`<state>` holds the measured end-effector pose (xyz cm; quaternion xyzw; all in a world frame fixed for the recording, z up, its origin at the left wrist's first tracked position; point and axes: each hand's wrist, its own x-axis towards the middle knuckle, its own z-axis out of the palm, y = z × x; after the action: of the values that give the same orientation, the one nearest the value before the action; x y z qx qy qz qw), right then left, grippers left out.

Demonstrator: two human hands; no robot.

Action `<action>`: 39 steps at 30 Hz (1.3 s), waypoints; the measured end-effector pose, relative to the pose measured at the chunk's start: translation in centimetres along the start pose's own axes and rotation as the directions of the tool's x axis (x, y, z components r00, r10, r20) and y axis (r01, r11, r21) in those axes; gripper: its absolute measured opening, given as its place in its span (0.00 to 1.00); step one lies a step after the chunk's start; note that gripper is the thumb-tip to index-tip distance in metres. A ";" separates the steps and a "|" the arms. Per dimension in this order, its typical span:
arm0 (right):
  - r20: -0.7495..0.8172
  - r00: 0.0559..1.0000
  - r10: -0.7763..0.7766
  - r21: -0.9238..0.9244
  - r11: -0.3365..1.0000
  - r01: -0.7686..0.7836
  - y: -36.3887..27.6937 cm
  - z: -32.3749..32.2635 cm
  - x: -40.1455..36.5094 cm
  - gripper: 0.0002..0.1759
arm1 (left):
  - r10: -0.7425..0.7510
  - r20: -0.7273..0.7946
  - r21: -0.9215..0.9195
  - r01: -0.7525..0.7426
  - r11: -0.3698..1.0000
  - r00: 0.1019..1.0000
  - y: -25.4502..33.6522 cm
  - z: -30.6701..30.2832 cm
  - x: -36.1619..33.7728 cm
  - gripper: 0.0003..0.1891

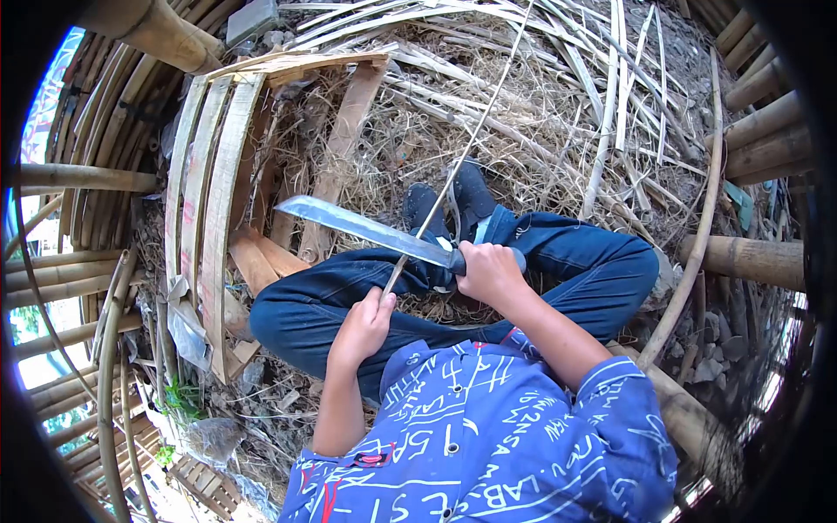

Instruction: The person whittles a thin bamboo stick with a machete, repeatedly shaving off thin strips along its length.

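Note:
A long machete (366, 228) with a dark handle is in my right hand (490, 272), its fingers wrapped round the handle and its blade pointing to the left. My left hand (368, 321) is closed round the lower end of a long thin bamboo strip (478, 131). From that hand the strip runs up and to the right, past my feet to the top of the view. The blade crosses the strip a little above my left hand, close to the handle; whether its edge touches the strip I cannot tell. Both hands are over my crossed legs in dark jeans.
A wooden crate (228, 166) lies at the left. Split bamboo strips (610, 105) and shavings (392, 139) cover the ground ahead. Thick bamboo poles (750, 261) stand at the right, and bamboo slats line the left side. A crumpled plastic bag (214, 438) lies at the lower left.

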<state>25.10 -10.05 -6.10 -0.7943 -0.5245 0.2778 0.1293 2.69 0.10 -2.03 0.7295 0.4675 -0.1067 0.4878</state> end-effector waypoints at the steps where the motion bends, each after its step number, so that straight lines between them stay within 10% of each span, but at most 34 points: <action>1: 0.004 1.000 -0.002 -0.020 1.000 0.002 0.0 -0.3 0.1 0.14 | 0.004 0.005 0.000 -0.004 1.000 1.000 0.1 0.1 0.0 0.19; 39: -0.191 0.980 -0.058 -0.118 0.992 0.035 5.1 0.8 3.4 0.12 | 0.006 0.013 -0.005 -0.006 1.000 1.000 0.3 0.3 -0.2 0.18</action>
<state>29.52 -9.18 -10.31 -0.8112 -0.5429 0.1655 0.1407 2.88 -0.29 -1.88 0.7288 0.4624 -0.1089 0.4931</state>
